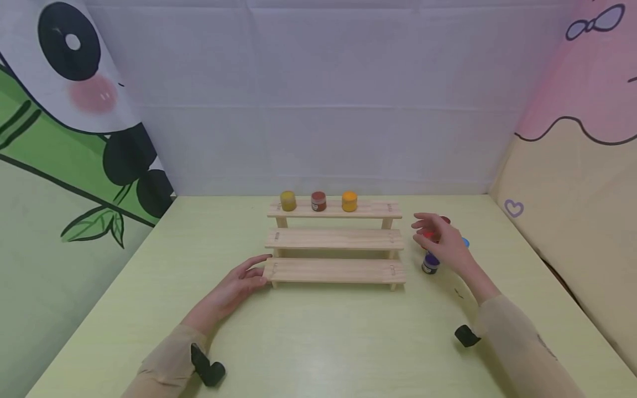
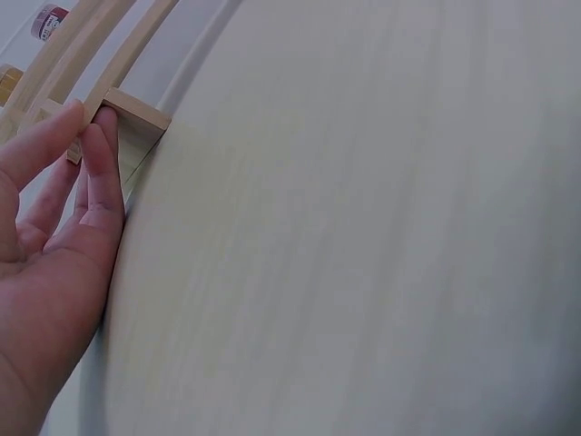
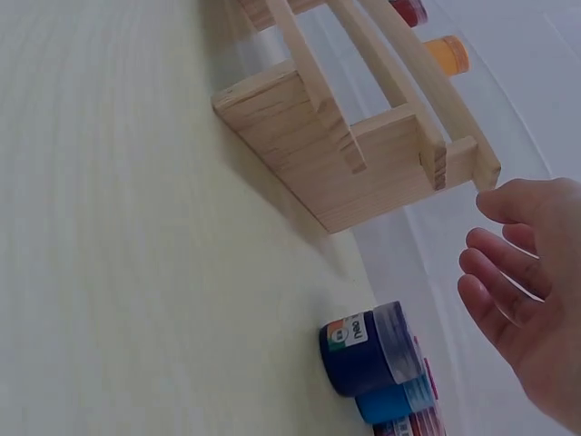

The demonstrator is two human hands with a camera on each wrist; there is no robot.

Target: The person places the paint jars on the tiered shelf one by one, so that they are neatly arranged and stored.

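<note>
A three-tier wooden display rack stands on the table. My left hand grips the left end of its lowest board, thumb and fingers on either side of the board in the left wrist view. My right hand hovers to the right of the rack with nothing in its fingers, which are loosely bent. Below and behind it stand small paint jars: a dark blue jar, a light blue jar, a red jar and a dark red jar, partly hidden by the hand.
On the top board sit an olive-yellow jar, a brownish-red jar and an orange jar. A white cloth backdrop hangs behind the pale table, with printed cartoon panels at both sides.
</note>
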